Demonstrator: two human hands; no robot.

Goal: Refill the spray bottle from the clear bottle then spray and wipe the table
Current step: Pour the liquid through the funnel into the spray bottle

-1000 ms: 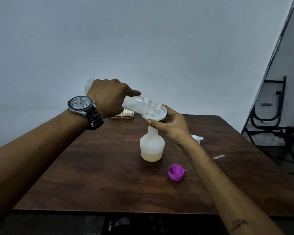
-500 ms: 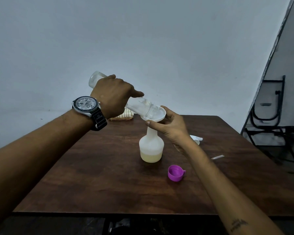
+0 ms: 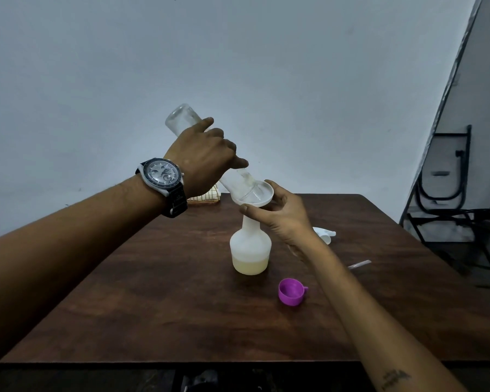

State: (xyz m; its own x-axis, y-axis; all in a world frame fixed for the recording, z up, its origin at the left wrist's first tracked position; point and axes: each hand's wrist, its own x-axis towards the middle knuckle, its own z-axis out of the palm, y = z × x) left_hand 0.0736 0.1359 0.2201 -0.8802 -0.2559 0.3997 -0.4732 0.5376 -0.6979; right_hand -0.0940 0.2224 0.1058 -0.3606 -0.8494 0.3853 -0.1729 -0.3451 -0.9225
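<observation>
Spray bottle: stands upright about mid-table, nearer the far edge than the near one. Pale yellow liquid sits low in its body.
Funnel: white and seated in the spray bottle's neck. The pouring mouth rests inside its bowl.
Clear bottle: tipped steeply with its base raised toward the far-left corner. It looks almost drained.
Left hand: fingers wrapped round the clear bottle's middle.
Right hand: thumb and fingers curled about the funnel's rim, steadying it.
Doing it well: hold the mouth inside the bowl and the funnel plumb, and let the last drops run before lifting.
Risk: sideways push on the funnel could topple the narrow-necked bottle.
Table: a purple cap lies mouth-up toward the near-right of the spray bottle. A white spray head shows behind the right wrist.
</observation>
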